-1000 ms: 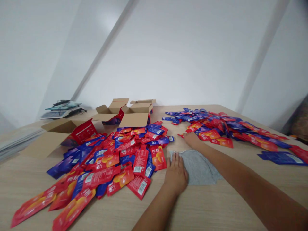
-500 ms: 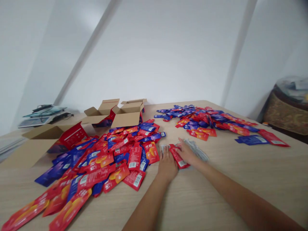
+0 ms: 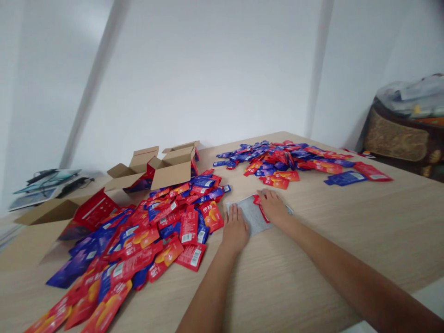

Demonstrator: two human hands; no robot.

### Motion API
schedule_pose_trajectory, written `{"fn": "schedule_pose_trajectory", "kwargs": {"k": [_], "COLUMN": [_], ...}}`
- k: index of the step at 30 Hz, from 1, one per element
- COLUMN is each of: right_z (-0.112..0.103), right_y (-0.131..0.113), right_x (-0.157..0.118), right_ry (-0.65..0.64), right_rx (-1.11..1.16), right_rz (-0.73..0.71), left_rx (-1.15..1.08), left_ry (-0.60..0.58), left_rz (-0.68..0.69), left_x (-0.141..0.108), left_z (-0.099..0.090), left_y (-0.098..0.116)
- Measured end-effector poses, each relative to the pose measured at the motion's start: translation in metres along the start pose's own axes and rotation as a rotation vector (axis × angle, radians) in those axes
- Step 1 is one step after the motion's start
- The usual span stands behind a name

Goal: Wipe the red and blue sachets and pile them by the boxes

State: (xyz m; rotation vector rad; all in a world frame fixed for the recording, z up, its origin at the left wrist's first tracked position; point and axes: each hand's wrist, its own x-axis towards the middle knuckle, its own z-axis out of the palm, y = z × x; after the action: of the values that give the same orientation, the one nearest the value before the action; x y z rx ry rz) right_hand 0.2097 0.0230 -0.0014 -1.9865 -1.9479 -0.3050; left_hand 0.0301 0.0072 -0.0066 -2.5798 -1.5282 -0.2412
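A grey cloth [image 3: 251, 214] lies spread on the table in front of me. My left hand [image 3: 235, 231] rests flat on its left edge, fingers stretched forward and holding nothing. Toward the cloth's right side, my right hand [image 3: 274, 206] lies over a red pouch [image 3: 261, 209], fingers bent down around it; most of the pouch is hidden under the hand. Just left of my left hand is a pile of red and blue pouches [image 3: 189, 225], many with white barcode labels, some with orange fruit pictures.
Open cardboard boxes [image 3: 171, 176] stand behind the left pile, with another open box [image 3: 38, 238] at far left. A second heap of pouches [image 3: 277, 159] lies at the back right. Two loose pouches, one blue [image 3: 347, 178] and one red [image 3: 374, 172], lie right of it.
The right part of the grey cloth, bunched up before, now lies flatter. My right hand and the red pouch have shifted right over it, and the hand now covers more of the pouch.
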Motion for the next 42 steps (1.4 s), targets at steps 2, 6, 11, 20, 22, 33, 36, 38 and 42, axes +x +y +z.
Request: {"fn": "schedule_pose_trajectory", "kwargs": {"k": [2,6,11,20,22,33,36,38,42], "right_z": [-0.002,-0.012,-0.030,-0.009,-0.004,0.001,-0.004,-0.013,-0.035], "right_y": [0.005,0.000,-0.013,-0.034,-0.039,0.017,0.023,0.017,-0.004], "right_x": [0.001,0.002,0.005,-0.011,-0.014,-0.009,-0.009,-0.010,-0.011], "right_ry": [0.028,0.140,0.336,0.018,-0.058,-0.049,-0.008,0.052,0.176], "right_rx": [0.005,0.105,0.476,0.396,0.306,0.014,0.081,0.132,0.283], "right_rz": [0.053,0.044,-0.115,-0.195,-0.195,0.063,0.123,0.138,0.065], "left_rx": [0.000,0.008,-0.004,-0.040,-0.030,-0.024,-0.018,-0.022,-0.081], "left_ry": [-0.006,0.015,-0.003,-0.035,-0.040,0.036,0.057,0.091,0.155], "left_rz": [0.009,0.014,0.011,0.075,0.058,0.000,0.015,0.040,0.130], "left_x": [0.000,0.001,0.001,-0.001,-0.001,-0.001,-0.002,-0.002,-0.001], "left_z": [0.001,0.004,0.002,-0.005,-0.005,0.003,0.002,-0.001,-0.014], "left_y": [-0.001,-0.003,-0.002,-0.001,0.000,0.000,0.000,0.001,0.004]}}
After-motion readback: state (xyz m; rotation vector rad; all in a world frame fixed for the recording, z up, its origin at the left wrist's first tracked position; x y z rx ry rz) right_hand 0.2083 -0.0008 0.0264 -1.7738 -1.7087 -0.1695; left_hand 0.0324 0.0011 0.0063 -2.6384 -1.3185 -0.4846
